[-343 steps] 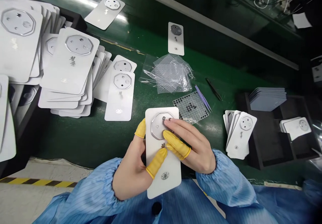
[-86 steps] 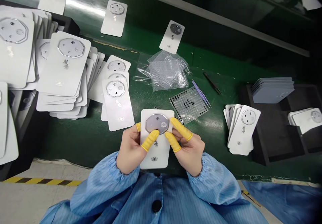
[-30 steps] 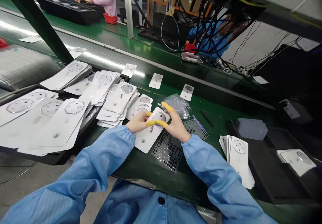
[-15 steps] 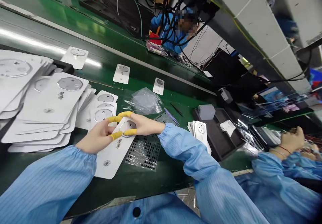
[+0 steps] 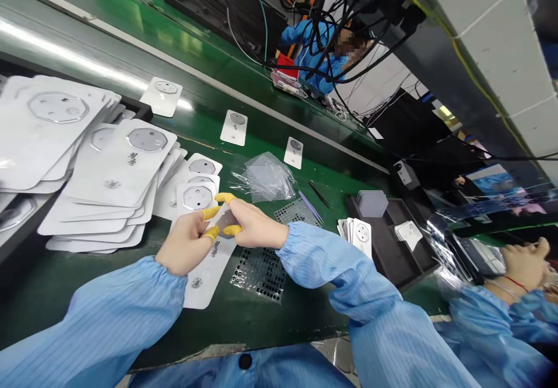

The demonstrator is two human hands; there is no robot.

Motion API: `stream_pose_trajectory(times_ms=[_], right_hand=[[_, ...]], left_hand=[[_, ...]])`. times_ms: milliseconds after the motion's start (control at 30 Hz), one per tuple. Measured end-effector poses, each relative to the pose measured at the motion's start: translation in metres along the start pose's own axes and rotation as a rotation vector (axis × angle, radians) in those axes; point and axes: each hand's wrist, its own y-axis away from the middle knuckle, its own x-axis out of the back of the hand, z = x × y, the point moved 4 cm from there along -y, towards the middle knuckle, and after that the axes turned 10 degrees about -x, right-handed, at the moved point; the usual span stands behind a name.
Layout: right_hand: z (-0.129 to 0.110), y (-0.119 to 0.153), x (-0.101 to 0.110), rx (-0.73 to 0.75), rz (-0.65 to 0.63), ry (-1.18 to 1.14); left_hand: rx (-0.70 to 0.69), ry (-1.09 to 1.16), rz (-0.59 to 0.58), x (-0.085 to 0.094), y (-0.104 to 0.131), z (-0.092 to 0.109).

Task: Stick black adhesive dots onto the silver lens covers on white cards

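Observation:
A white phone back cover point(image 5: 209, 286) with dark printed marks lies slanted in front of me. Its octagonal grey camera area point(image 5: 225, 223) is at the far end, partly covered by my fingers. My left hand point(image 5: 185, 242) is closed on the cover's left edge, thumb and forefinger in yellow finger cots. From the right, my right hand point(image 5: 250, 220) pinches around the camera area, also in yellow cots. Whether a separate piece sits between those fingertips I cannot tell. Beside the cover lies a clear sheet of small black dots point(image 5: 261, 274).
Stacked white covers point(image 5: 117, 173) fill the left side. Clear plastic films point(image 5: 268, 175), tweezers point(image 5: 319, 194) and a dotted sheet point(image 5: 299, 212) lie beyond my hands. A black tray point(image 5: 399, 260) stands right, by a co-worker's hand point(image 5: 521, 269). Single covers point(image 5: 234, 127) sit along the back.
The view has shifted, so the bench appears farther right. Both hands stay at the camera end of the cover, and the camera area now looks plainer grey between my fingers.

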Motion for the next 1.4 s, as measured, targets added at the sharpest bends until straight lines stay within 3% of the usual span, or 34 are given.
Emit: stream_pose_trajectory(times_ms=[100,233,367,433,533,667,767,867,1033,1133,1200,1267,1333,1400], right_hand=[[-0.001,-0.003,-0.001,0.023,0.046,-0.049],[-0.001,-0.019,0.012,0.112,0.109,-0.102],[0.003,-0.036,0.031,0.23,0.301,-0.182],[0.01,-0.035,0.026,0.195,0.356,-0.239],[0.017,-0.017,-0.003,0.142,0.315,-0.298],[0.013,0.023,-0.042,0.163,0.242,-0.369],[0.008,0.039,-0.052,0.156,0.209,-0.399],[0.004,0.035,-0.053,0.149,0.19,-0.422],[-0.016,0.002,-0.051,0.158,0.201,-0.43],[-0.02,-0.02,-0.028,0.116,0.264,-0.381],[-0.004,-0.033,0.009,0.028,0.349,-0.322],[0.031,-0.041,0.057,-0.153,0.466,-0.246],[0.076,-0.042,0.105,-0.423,0.574,-0.153],[0.117,-0.039,0.139,-0.716,0.6,-0.057]], left_hand=[[-0.023,-0.104,0.025,0.001,-0.003,0.003],[-0.092,-0.23,0.084,0.01,-0.014,0.006],[-0.167,-0.479,0.289,0.031,-0.024,0.01],[-0.217,-0.624,0.389,0.039,-0.026,0.014],[-0.301,-0.806,0.444,0.04,-0.025,0.02],[-0.387,-0.962,0.376,0.023,-0.001,0.018],[-0.395,-1.191,0.157,0.001,0.03,0.008],[-0.364,-1.477,-0.022,-0.01,0.05,-0.003],[-0.387,-1.609,0.049,0.002,0.039,-0.003],[-0.41,-1.632,0.136,0.009,0.024,0.004],[-0.455,-1.629,0.164,0.007,0.018,0.009],[-0.533,-1.612,0.183,-0.002,0.015,0.017],[-0.63,-1.563,0.214,-0.013,0.013,0.026],[-0.744,-1.472,0.258,-0.024,0.013,0.037]])
